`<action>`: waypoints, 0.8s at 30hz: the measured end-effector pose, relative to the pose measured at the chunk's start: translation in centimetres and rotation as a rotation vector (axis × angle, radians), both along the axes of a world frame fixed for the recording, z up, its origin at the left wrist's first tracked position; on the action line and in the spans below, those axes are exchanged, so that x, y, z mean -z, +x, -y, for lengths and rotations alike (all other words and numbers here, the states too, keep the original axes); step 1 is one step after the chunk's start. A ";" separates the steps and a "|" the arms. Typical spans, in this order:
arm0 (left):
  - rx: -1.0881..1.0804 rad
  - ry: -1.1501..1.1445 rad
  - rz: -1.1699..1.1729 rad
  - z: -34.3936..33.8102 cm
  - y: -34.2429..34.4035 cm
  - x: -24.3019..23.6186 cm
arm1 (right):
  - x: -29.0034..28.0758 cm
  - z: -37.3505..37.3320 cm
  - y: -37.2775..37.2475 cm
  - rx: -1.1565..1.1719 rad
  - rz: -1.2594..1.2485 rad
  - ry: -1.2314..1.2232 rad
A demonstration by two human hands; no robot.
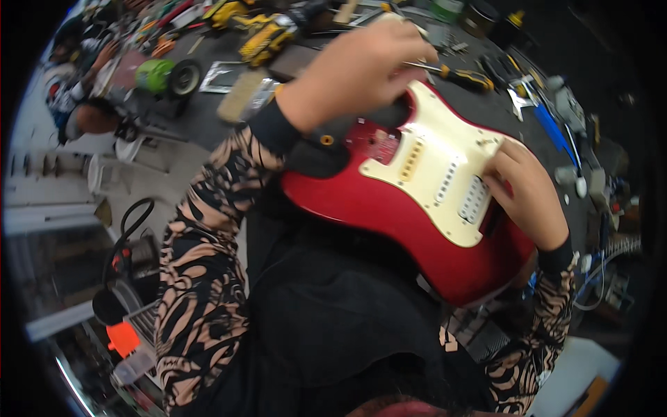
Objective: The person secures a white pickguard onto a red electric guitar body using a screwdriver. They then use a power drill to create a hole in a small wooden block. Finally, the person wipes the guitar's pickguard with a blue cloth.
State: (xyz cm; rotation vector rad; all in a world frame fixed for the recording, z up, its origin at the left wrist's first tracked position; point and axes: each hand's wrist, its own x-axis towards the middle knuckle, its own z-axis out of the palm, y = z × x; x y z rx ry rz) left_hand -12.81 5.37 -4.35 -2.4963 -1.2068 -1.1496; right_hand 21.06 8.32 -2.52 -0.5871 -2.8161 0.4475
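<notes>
A red electric guitar body [389, 240] lies tilted before me, its near edge close to my lap. On its face sits a cream pickguard [410, 186] with three pickups; the slanted pickup [474, 199] is nearest my right hand. My right hand [524, 187] bends over the pickguard's right side, fingers pressed together, their tips partly hidden. Above the body's far edge, my left hand [375, 62] is raised with curled fingers. Whatever either hand may pinch is too small or hidden. A screwdriver [467, 78] with a black and yellow handle lies just right of my left hand.
Along the bench's far side are a yellow and black power drill [267, 42], a green bench tool with a wheel [154, 75], a blue-handled tool [552, 128] and loose small parts. Another person [83, 97] is at the far left, near white stools [111, 170].
</notes>
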 end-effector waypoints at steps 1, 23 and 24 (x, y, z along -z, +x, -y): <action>-0.014 0.016 0.005 2.6 -0.5 0.1 | -0.1 0.7 -0.1 0.030 0.005 -0.012; -0.493 -0.589 -0.732 0.4 -24.5 -4.1 | 3.2 9.4 11.0 0.844 -1.006 -0.723; -0.448 -0.517 -0.754 0.7 -25.2 -4.4 | 3.3 10.2 11.1 0.892 -1.058 -0.748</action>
